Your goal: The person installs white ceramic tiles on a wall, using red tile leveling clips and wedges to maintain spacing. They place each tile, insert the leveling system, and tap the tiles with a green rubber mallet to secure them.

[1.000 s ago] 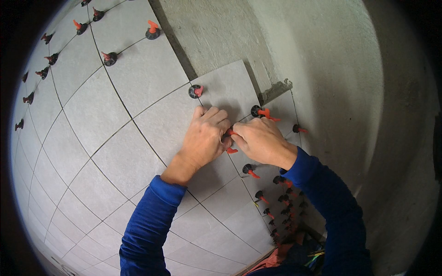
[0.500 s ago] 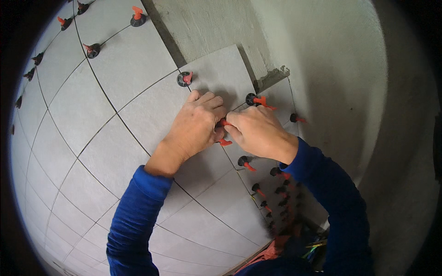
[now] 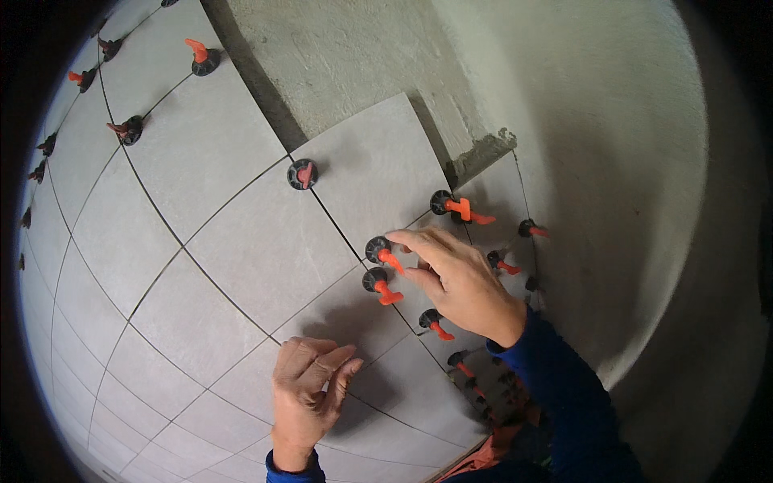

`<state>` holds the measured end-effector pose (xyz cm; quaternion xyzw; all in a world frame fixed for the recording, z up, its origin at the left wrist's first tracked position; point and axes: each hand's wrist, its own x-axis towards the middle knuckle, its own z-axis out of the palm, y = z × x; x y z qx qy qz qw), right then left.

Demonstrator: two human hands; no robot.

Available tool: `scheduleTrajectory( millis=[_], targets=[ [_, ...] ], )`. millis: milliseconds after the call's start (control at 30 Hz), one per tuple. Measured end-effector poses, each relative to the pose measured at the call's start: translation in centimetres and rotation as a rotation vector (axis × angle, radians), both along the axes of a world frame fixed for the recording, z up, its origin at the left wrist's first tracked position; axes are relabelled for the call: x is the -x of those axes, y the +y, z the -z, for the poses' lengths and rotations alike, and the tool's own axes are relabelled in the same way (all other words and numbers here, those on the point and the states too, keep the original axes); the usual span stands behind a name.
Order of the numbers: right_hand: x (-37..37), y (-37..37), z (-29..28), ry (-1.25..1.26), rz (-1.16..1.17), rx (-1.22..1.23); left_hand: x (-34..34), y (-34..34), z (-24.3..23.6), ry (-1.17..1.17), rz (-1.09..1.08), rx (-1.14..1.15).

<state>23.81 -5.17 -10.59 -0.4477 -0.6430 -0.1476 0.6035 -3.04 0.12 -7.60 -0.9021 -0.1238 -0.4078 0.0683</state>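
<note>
My right hand (image 3: 463,278) is at a tile leveling clip (image 3: 378,249) with a black round base and a red T-handle. Its index finger and thumb are apart on either side of the handle, not closed on it. Just below sits a second leveling clip (image 3: 376,280) of the same kind, on the same joint. My left hand (image 3: 310,390) is lower, over the grey tiles (image 3: 241,249), fingers curled and thumb and index tips nearly together. Whatever it may pinch is too small to make out.
More leveling clips stand along the joints, one at the tile corner (image 3: 303,174) and several beyond to the left. Bare cement (image 3: 314,64) shows past a stepped tile edge. A rough plastered wall (image 3: 596,161) rises at the right. Several clips crowd the lower right.
My left hand has left the clip and moved down toward me, curled. My right hand has loosened its fingers at the clip, whose handle now shows. The view has shifted slightly.
</note>
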Motion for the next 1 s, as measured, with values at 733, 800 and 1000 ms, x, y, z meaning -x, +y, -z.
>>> scheduleTrajectory(
  millis=[733, 800, 1000],
  targets=[
    [-10.0, 0.4, -7.1, 0.185, 0.148, 0.105, -9.2, 4.7, -10.1, -0.162, -0.592, -0.656],
    [-10.0, 0.5, -7.1, 0.213, 0.162, 0.150, -9.5, 4.9, -10.1, -0.180, -0.576, -0.670],
    [-10.0, 1.4, -7.4, 0.287, 0.073, 0.188, -9.2, 4.8, -10.3, -0.186, -0.565, -0.643]
  ],
)
